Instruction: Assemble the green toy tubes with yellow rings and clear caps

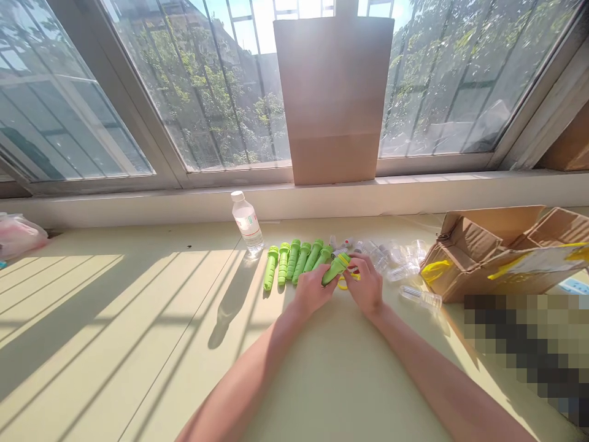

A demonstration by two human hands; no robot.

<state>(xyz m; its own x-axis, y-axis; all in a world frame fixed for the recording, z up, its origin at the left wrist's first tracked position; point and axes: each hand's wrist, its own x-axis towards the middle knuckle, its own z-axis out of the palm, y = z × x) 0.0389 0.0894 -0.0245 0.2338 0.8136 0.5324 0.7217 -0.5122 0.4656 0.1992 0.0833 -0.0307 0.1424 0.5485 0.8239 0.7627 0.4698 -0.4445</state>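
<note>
Over the table, my left hand [315, 288] is closed around a green plastic tube [338, 267] with a wider, ridged head, tilted up to the right. At the head end, the fingers of my right hand [365, 285] pinch in close; whether they hold a small part as well is hidden. Below the tube, between my hands, a yellow ring-shaped piece [343, 284] shows partly. Just left of my hands lies a row of several like green tubes [293, 261], side by side with their wide ends toward the window.
Several clear plastic cylinders [391, 255] lie beyond my right hand, with one clear cylinder [421, 297] closer. At right stands an open cardboard box [497, 270] with yellow tape. A water bottle [247, 224] stands behind the row. A cardboard sheet [338, 104] leans on the window.
</note>
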